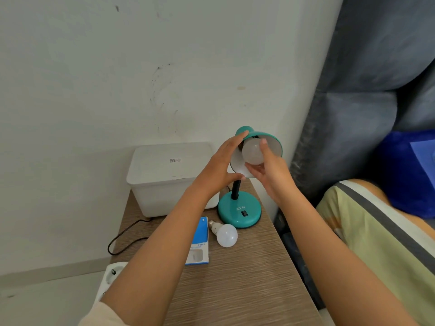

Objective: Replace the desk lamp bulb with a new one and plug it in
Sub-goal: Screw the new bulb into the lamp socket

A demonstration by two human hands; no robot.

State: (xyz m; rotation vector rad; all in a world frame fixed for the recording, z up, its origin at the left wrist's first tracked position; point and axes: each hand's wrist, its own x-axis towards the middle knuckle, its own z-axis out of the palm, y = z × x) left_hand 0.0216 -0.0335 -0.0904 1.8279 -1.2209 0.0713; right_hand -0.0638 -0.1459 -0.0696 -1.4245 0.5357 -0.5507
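Frosted round bulb (253,151) sits gripped inside glossy teal shade (268,135).

ATN on lamp base (239,211); box (200,234) perhaps H09.

Glossy teal lamp base (239,212), frosted matt bulb (253,152), wood-grain table (247,278), matt white plastic box (164,177)

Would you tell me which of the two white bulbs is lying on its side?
The white bulb on the wooden table, by the teal lamp base; the other bulb sits in the shade.
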